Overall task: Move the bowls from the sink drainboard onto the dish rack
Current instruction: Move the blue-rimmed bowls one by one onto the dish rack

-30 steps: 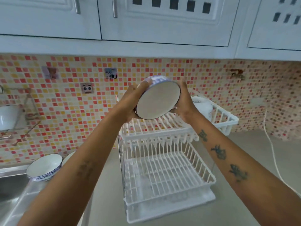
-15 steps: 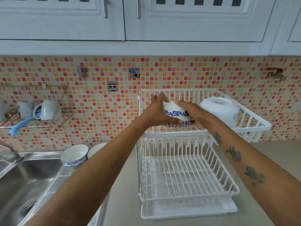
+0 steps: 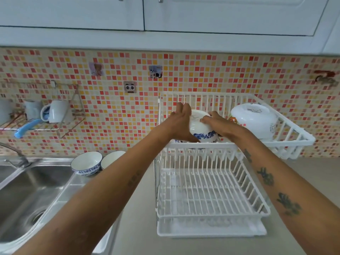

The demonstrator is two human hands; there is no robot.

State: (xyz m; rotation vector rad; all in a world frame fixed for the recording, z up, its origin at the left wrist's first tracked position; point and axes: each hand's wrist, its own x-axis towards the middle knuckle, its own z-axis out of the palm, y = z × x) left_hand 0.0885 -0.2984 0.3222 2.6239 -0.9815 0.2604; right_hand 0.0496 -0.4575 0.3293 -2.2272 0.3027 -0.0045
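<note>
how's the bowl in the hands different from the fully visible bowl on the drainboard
The white bowl with blue floral band in the hands is turned mouth-down; the white blue-banded bowl on the steel drainboard sits upright, mouth open.
The held bowl is up in the white wire dish rack's top tier; the drainboard bowl is low beside the sink.
The left hand and right hand grip one; nothing grips the other.
Both share the white-and-blue pattern.

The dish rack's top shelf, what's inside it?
On the top shelf are an upside-down blue-patterned bowl, held by the left hand and right hand, and a big white lid. The hands cover part of the bowl.
</note>
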